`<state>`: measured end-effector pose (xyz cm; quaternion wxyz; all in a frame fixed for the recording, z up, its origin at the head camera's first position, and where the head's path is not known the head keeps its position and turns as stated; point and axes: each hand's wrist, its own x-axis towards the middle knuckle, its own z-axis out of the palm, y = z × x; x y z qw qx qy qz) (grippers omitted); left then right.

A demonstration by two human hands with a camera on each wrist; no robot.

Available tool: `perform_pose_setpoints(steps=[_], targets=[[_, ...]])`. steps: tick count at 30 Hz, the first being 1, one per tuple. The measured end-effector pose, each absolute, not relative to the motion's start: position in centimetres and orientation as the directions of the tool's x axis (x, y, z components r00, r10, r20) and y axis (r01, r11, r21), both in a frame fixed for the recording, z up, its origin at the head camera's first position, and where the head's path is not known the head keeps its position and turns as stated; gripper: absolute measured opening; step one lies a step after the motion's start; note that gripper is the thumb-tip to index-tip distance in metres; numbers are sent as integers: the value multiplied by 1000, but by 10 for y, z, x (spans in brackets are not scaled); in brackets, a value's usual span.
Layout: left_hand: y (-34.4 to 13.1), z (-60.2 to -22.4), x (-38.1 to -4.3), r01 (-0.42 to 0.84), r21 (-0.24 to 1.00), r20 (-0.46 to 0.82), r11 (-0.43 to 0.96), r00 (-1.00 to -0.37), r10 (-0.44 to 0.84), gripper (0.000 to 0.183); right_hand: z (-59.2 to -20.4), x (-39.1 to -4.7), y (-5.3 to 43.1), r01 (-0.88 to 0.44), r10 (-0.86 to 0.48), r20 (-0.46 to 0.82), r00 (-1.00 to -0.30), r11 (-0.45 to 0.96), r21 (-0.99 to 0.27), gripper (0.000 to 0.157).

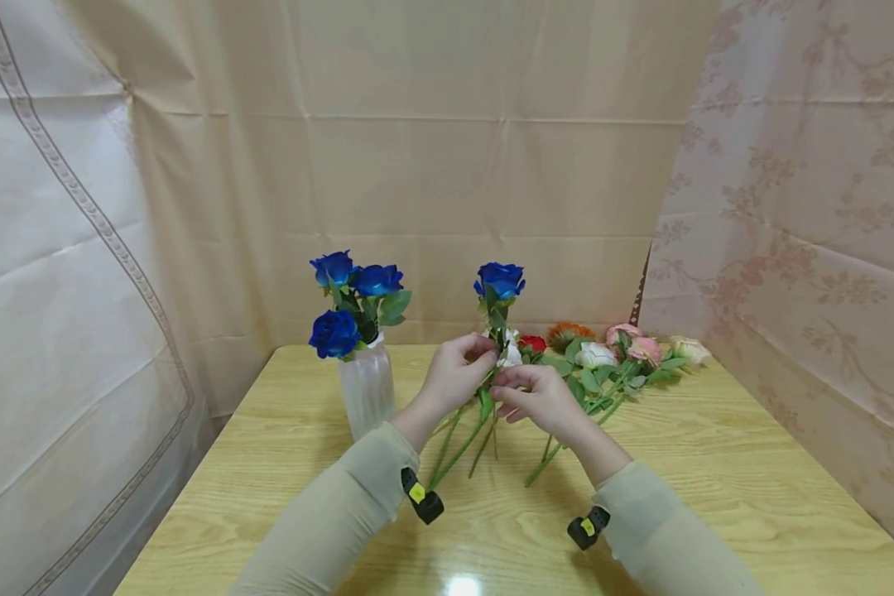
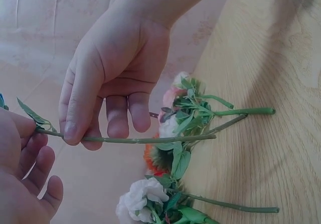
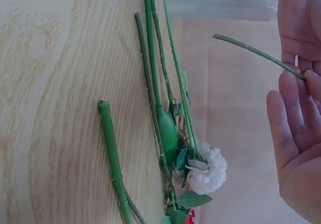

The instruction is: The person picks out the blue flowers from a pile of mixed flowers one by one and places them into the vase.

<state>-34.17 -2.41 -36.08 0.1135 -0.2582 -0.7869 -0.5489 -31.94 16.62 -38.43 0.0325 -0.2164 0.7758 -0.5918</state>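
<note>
A single blue rose [image 1: 500, 281] is held upright above the middle of the table by both hands. My left hand [image 1: 458, 372] pinches its stem just under the leaves. Slightly lower, my right hand [image 1: 540, 401] pinches the same stem between thumb and forefinger, its other fingers loosely bent. In the left wrist view the bare lower stem [image 2: 165, 139] extends past the right hand [image 2: 120, 73], its cut end free. The right wrist view shows that stem [image 3: 251, 50] from below. To the left stands a white ribbed vase [image 1: 367, 389] holding three blue roses [image 1: 335, 334].
Behind the hands lie a white flower [image 3: 208, 169], a red flower [image 1: 532, 342] and an orange flower [image 1: 569, 333]. Pink roses [image 1: 644, 350] and white roses [image 1: 596, 355] lie at the back right, their green stems [image 1: 544, 468] pointing toward the front. Curtains surround the wooden table [image 1: 715, 497].
</note>
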Motion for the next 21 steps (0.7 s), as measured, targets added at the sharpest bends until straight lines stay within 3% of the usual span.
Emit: perform_pose_setpoints(steps=[21], targets=[[-32, -353, -339, 529, 794, 465, 300, -846, 261, 16, -384, -319, 180, -270, -324, 206, -923, 167, -948, 43]])
